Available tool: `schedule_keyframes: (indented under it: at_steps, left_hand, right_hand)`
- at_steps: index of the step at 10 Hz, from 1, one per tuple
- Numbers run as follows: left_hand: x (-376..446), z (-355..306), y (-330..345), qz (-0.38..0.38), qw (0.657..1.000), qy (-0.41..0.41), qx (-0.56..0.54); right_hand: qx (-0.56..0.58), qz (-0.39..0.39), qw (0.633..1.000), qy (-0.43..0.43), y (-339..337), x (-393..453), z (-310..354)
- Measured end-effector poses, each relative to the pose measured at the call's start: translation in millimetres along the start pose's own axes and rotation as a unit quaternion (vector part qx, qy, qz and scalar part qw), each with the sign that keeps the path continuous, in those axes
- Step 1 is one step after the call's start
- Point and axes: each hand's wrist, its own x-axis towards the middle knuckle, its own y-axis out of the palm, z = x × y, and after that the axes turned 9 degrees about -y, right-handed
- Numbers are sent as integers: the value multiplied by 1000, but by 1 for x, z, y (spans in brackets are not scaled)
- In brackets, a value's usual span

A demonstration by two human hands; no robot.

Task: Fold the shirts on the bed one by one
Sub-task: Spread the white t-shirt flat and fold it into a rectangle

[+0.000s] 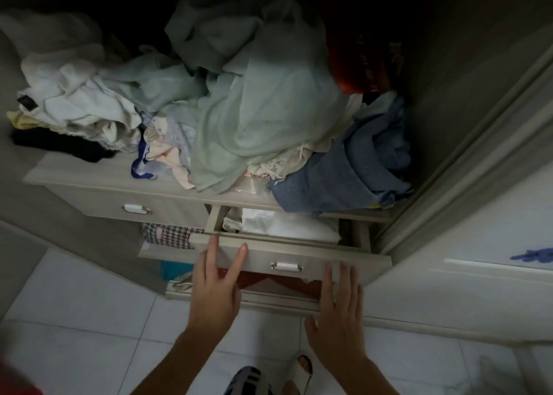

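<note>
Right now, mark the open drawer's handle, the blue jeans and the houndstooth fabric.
open drawer's handle (286, 266): head view, on the middle of the white pull.
blue jeans (329, 182): head view, on the broad denim panel atop the cabinet.
houndstooth fabric (169, 235): head view, on the patterned patch left of the drawer.

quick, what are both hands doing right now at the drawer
Left hand: open, straight fingers against the front of the open drawer, holding nothing.
Right hand: open, fingers flat on the drawer front, holding nothing.

Bare forearms, white slipper (303, 372)
</note>
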Motion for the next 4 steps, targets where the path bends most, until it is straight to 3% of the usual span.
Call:
schedule_keyframes:
  at_steps: [1, 3, 4]
  left_hand:
    - [20, -13, 5, 33, 993, -51, -104]
    - [71, -21, 12, 88, 993, -50, -64]
    - [77, -20, -1, 147, 983, -47, -102]
  right_hand:
    - [-14, 14, 1000, 3, 4, 29, -5]
    - [53, 23, 996, 65, 8, 92, -6]
    - [111, 22, 991, 78, -2, 98, -1]
